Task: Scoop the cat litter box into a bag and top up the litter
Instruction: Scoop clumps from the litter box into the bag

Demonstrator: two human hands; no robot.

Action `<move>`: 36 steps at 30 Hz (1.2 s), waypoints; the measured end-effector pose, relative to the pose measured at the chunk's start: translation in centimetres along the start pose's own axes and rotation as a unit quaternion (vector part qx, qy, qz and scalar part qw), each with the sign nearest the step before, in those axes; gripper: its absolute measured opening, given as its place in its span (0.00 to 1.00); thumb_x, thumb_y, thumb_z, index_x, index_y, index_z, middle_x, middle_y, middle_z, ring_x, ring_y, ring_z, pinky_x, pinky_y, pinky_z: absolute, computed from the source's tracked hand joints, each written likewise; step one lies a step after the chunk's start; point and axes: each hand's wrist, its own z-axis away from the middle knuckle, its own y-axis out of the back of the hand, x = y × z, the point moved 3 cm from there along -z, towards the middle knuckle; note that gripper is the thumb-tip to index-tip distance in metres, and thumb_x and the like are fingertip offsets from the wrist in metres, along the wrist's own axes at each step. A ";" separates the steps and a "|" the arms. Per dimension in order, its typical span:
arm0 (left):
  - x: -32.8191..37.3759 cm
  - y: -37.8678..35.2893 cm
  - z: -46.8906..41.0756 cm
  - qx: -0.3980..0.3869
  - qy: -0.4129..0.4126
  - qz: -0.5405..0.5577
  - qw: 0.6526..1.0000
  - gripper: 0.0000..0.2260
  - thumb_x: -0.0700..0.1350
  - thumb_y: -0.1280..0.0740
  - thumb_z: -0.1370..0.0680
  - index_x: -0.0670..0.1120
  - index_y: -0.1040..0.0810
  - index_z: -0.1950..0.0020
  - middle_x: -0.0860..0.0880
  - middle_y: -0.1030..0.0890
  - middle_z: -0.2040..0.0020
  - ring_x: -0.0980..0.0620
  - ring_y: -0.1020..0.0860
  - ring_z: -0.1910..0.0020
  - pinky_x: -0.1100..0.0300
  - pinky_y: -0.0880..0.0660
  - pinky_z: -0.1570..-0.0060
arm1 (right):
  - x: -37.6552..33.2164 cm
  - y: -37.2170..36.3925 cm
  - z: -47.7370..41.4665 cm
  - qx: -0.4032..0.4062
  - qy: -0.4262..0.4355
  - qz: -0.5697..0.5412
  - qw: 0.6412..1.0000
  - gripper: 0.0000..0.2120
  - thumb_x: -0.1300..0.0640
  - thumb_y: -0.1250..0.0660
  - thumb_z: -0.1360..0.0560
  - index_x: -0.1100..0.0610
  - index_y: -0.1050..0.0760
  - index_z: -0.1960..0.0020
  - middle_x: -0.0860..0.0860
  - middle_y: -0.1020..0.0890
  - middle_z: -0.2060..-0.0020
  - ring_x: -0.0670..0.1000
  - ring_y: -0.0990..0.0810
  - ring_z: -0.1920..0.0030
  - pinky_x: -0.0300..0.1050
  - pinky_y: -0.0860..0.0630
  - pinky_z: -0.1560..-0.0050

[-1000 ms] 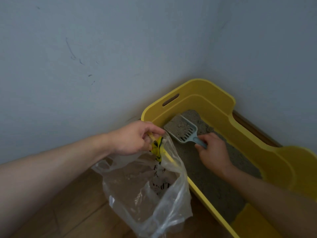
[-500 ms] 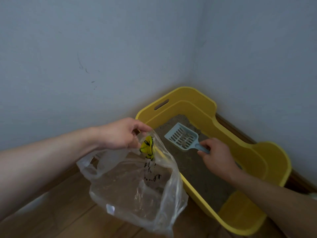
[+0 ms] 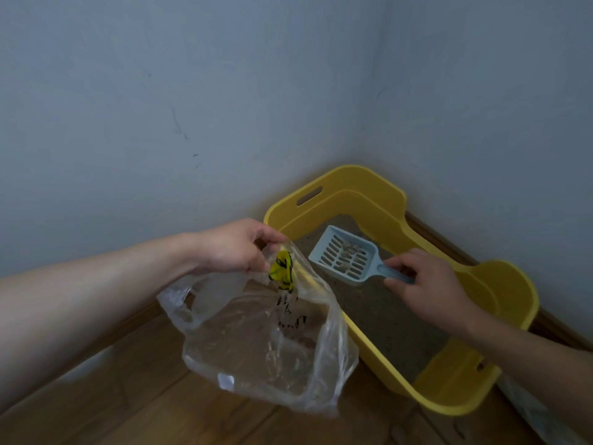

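The step in hand is the scooping: a sifted load is up and waiting to go into the bag. The right grip (image 3: 426,287) is curled round the handle of the pale blue scoop (image 3: 346,258), which hangs level above the far end of the yellow litter box (image 3: 353,178). A few small clumps (image 3: 348,250) lie on the scoop's slots. The box stands on the wooden floor (image 3: 128,396), tucked into the corner where the two walls meet. Grey litter (image 3: 385,319) covers its bottom thinly.

The left grip (image 3: 237,248) pinches the top edge of the clear plastic bag (image 3: 256,342) just beside the box's near-left rim. The bag hangs off the floor with its mouth sagging partly open toward the box, and some bits show at its bottom.

The next move, as I judge it, is to carry the scoop over that rim and tip it inside the bag's mouth. That calls for a level scoop on the way and a wider opening, as the slack film could fold across. The top-up is not yet begun.
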 end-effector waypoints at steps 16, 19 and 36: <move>-0.5 0.3 1.3 0.033 -0.012 -0.018 0.999 0.28 0.28 0.32 0.27 0.43 0.29 0.28 0.50 0.23 0.48 0.65 0.24 0.70 0.67 0.28 0.68 | -5.4 1.5 4.2 -0.135 0.194 -0.052 0.970 0.10 0.54 0.24 0.29 0.46 0.16 0.48 0.40 0.22 0.57 0.42 0.22 0.55 0.40 0.24 0.57; -0.7 0.4 1.4 0.024 -0.006 0.004 1.000 0.28 0.28 0.32 0.27 0.43 0.30 0.27 0.48 0.25 0.50 0.65 0.25 0.70 0.67 0.27 0.68 | -6.2 0.4 4.5 -0.172 0.205 -0.023 0.963 0.11 0.53 0.26 0.27 0.47 0.16 0.45 0.40 0.22 0.56 0.40 0.22 0.55 0.37 0.25 0.57; -2.5 0.5 1.2 -0.002 0.028 0.075 0.997 0.28 0.27 0.35 0.27 0.44 0.29 0.28 0.48 0.25 0.52 0.62 0.25 0.67 0.66 0.29 0.69 | -8.5 -4.1 2.8 -0.168 0.238 0.096 0.952 0.14 0.47 0.41 0.20 0.51 0.18 0.47 0.48 0.18 0.57 0.48 0.21 0.58 0.52 0.22 0.56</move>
